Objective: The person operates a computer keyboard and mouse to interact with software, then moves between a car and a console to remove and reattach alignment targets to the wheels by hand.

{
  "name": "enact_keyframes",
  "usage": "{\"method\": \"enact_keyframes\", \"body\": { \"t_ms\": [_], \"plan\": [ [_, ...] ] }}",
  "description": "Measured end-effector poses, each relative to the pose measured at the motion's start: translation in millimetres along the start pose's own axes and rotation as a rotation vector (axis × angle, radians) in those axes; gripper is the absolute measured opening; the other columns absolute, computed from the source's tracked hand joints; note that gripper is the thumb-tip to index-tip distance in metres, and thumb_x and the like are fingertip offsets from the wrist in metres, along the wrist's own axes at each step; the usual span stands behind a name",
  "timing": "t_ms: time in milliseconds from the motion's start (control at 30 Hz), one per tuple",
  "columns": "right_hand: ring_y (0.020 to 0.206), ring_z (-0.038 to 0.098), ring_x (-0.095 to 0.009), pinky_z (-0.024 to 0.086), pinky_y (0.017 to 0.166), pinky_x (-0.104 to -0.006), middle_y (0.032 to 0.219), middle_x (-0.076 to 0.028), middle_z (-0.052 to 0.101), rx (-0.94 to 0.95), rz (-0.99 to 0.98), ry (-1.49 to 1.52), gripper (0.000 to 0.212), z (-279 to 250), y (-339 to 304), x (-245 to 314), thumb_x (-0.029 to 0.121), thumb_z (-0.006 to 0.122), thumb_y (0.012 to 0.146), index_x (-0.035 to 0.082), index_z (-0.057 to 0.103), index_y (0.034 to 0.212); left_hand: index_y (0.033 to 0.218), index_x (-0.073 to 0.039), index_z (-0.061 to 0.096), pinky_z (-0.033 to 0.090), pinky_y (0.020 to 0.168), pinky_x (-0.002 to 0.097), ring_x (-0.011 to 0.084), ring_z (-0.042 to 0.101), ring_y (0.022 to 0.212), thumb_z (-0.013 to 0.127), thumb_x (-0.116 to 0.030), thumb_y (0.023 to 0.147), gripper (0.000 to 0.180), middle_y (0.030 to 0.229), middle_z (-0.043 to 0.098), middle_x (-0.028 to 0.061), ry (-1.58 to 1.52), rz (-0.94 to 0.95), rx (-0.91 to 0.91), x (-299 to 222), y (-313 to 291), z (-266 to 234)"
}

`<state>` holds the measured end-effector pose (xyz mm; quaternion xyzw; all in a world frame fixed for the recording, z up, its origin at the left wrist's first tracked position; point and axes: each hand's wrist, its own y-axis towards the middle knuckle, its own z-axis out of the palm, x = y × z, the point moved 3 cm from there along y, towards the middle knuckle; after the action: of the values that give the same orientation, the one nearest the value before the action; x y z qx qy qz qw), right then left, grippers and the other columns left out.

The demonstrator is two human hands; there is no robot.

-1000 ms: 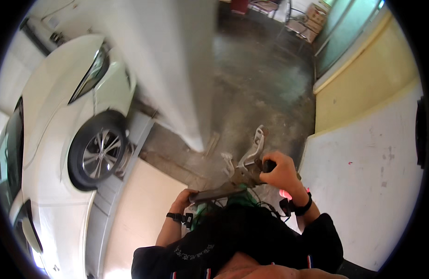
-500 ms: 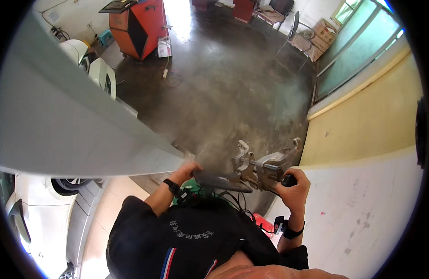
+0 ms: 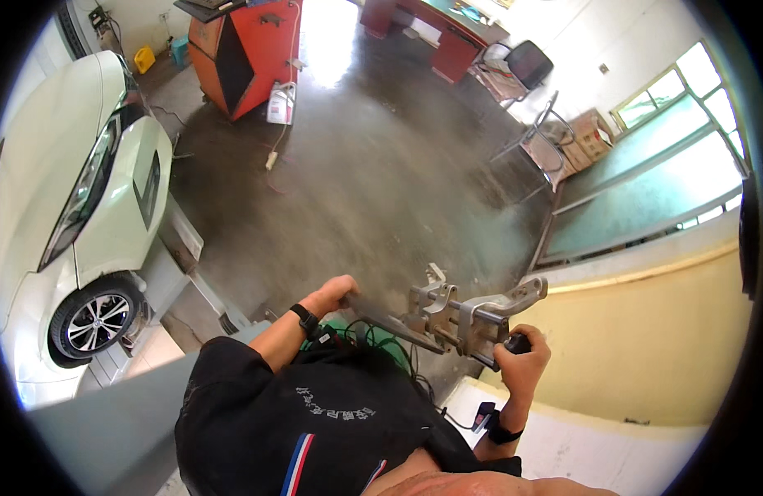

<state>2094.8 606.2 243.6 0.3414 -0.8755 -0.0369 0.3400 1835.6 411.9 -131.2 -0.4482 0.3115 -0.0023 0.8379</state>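
Observation:
In front of my waist I carry a wheel alignment clamp (image 3: 478, 321), a silvery metal frame with parallel rods and a curved arm reaching to the right. A dark flat bar-shaped body (image 3: 395, 327) extends from it to the left. My left hand (image 3: 335, 293) is closed around the far left end of that body. At the right, my right hand (image 3: 526, 362) wraps around a black knob (image 3: 516, 342) on the clamp. Black cables (image 3: 380, 333) and a green thing lie between the clamp and my shirt, partly hidden.
A pale car (image 3: 96, 178) stands at the left, its front wheel (image 3: 100, 321) beside a grey ramp. A grey beam (image 3: 117, 426) is close at lower left. Ahead are a red cabinet (image 3: 274, 50) and white jug (image 3: 280, 105). Chairs (image 3: 530, 64), boxes (image 3: 592, 139) and a yellow wall (image 3: 646, 322) line the right.
The large grey post has slid from the left down to the lower left, uncovering the car. My view has shifted forward past it. Both hands keep their hold on the clamp.

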Motion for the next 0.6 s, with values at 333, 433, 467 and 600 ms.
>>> {"method": "enact_keyframes", "body": {
  "t_ms": [333,433,467,600],
  "plan": [
    [0.065,0.055,-0.013,0.047,0.063,-0.0280,0.072,-0.005,0.059,0.305,-0.213,0.189,0.026,186.2,281.2,79.0,0.008,0.073,0.060,0.002,0.066,0.084,0.083,0.006,0.065,0.050,0.063,0.0393,0.0262,0.061,0.069,0.059,-0.006,0.078,0.014,0.081,0.064,0.0149,-0.204,0.168,-0.176,-182.9,95.7,-124.7],
    [0.064,0.054,-0.014,0.046,0.061,-0.0270,0.071,-0.005,0.057,0.412,-0.332,0.289,0.026,257.9,356.3,116.9,0.008,0.073,0.059,0.003,0.065,0.083,0.086,0.008,0.066,0.054,0.066,0.0394,0.0272,0.064,0.073,0.059,-0.004,0.078,0.016,0.083,0.066,0.0159,-0.377,0.233,-0.294,-224.9,105.6,-167.1],
    [0.064,0.057,-0.018,0.047,0.063,-0.0293,0.073,-0.007,0.059,0.449,-0.393,0.296,0.025,282.9,384.8,133.4,0.009,0.074,0.059,0.003,0.065,0.083,0.086,0.006,0.066,0.054,0.063,0.0384,0.0264,0.064,0.071,0.059,-0.005,0.078,0.015,0.082,0.065,0.0149,-0.444,0.271,-0.343,-236.4,106.6,-179.8],
    [0.068,0.062,-0.028,0.050,0.065,-0.0342,0.078,-0.011,0.063,0.598,-0.638,0.350,0.025,358.5,478.0,221.3,0.010,0.074,0.060,0.005,0.065,0.082,0.090,0.008,0.065,0.056,0.073,0.0382,0.0291,0.065,0.078,0.058,-0.002,0.077,0.018,0.087,0.066,0.0163,-0.660,0.319,-0.460,-308.2,79.7,-186.8]
  ]
}}
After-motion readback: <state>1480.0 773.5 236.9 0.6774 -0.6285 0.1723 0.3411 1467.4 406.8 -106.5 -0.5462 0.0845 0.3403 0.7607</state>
